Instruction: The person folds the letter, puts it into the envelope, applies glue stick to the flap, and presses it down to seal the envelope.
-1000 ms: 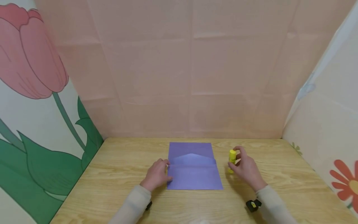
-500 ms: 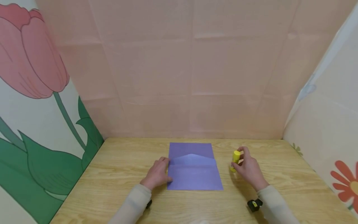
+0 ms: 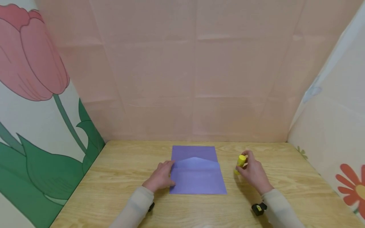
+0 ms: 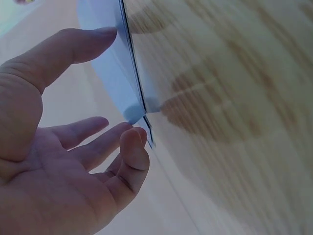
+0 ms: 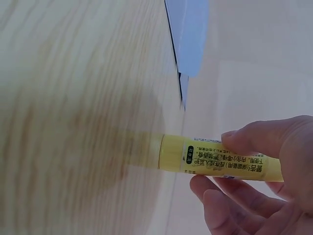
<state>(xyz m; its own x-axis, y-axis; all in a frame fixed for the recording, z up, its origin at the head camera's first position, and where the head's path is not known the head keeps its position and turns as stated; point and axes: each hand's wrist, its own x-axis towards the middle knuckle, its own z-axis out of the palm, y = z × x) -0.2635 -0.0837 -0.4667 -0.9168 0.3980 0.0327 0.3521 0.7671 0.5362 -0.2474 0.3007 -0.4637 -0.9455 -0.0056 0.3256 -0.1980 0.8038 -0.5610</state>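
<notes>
A purple envelope [image 3: 198, 182] lies in the middle of the wooden table, its pointed, lighter flap [image 3: 195, 163] spread toward the back. Behind the flap shows a darker purple sheet [image 3: 194, 151]. At the envelope's left edge is my left hand [image 3: 160, 177], thumb and fingertips right at the paper; in the left wrist view its fingers are loosely bent around no object. To the right of the envelope, my right hand [image 3: 254, 172] pinches a yellow glue stick [image 5: 220, 159] between thumb and fingers. The glue stick stands slightly tilted, its lower end right at the tabletop.
The wooden table [image 3: 119, 177] meets a creased pinkish backdrop [image 3: 159, 95] at its back edge. A panel with a large tulip [image 3: 37, 60] borders the left side, and one with a red flower [image 3: 352, 183] the right.
The glue stick has shifted a little to the right, and its top now leans right instead of standing nearly upright. My left hand and the envelope have hardly moved.
</notes>
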